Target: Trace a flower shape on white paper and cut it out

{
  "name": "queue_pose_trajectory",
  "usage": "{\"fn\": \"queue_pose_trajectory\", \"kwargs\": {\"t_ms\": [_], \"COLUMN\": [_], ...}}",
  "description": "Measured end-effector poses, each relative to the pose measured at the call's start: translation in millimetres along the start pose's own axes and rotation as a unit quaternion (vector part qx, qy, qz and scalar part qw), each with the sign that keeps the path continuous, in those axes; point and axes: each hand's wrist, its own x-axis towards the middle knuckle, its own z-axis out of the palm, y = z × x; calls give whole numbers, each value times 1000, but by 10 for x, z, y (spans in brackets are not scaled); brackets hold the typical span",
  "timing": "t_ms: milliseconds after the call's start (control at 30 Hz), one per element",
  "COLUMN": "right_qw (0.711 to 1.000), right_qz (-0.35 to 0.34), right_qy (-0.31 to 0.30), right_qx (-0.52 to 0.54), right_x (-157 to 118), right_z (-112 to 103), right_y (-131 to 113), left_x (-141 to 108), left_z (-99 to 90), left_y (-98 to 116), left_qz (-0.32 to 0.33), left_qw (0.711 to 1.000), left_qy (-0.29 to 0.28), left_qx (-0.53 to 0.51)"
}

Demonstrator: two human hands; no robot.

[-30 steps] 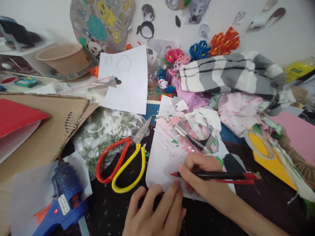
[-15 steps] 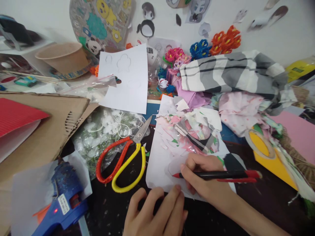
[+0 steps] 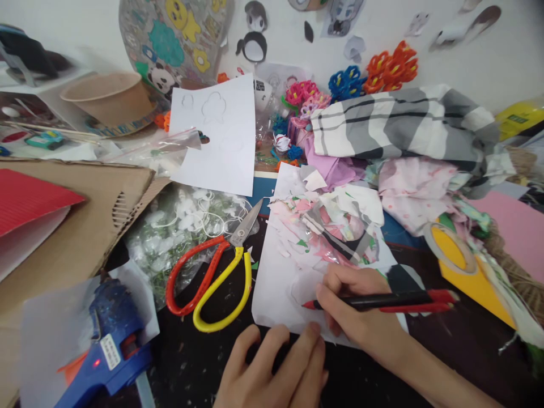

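My right hand (image 3: 355, 303) pinches a black and red mechanical pencil (image 3: 382, 300), its red tip at a faint grey curved outline on a white sheet of paper (image 3: 272, 300). My left hand (image 3: 272, 368) rests at the near edge of that sheet, its fingers bent and slightly apart, holding nothing. Pink, white and green paper scraps (image 3: 310, 226) lie on the far half of the sheet, with a piece of clear plastic among them. Left of the sheet are scissors (image 3: 240, 238) with one red and one yellow handle, their blades closed.
A blue glue gun (image 3: 113, 334) with a lit red light lies at the lower left, near cardboard (image 3: 97, 192). Behind stands a second sheet with outlines (image 3: 221, 141). Checked fabric (image 3: 382, 124), a tape roll (image 3: 450, 249) and twine (image 3: 518, 272) are at the right.
My right hand and the pencil tip have shifted slightly right. My left hand has also moved a little to the right along the paper's near edge.
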Motion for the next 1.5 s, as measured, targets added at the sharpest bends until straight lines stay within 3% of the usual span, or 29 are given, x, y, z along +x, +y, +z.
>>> {"fn": "queue_pose_trajectory", "kwargs": {"t_ms": [533, 900, 1033, 1267, 1500], "right_qw": [1000, 994, 995, 993, 993], "right_qz": [-4, 49, 32, -39, -24], "right_qy": [-9, -9, 8, -105, -115], "right_qx": [8, 100, 99, 31, 28], "right_x": [4, -23, 37, 209, 221], "right_z": [-16, -13, -44, -62, -62], "right_y": [-41, 3, -43, -50, -28], "left_x": [4, 5, -13, -7, 1], "left_z": [-23, -3, -23, -47, -51], "left_y": [-22, 13, -18, -44, -2], "left_qz": [8, -34, -33, -42, -55], "left_qw": [1000, 999, 999, 996, 996], "left_qy": [-18, 27, 31, 21, 26], "left_qx": [0, 6, -11, -71, -66]}}
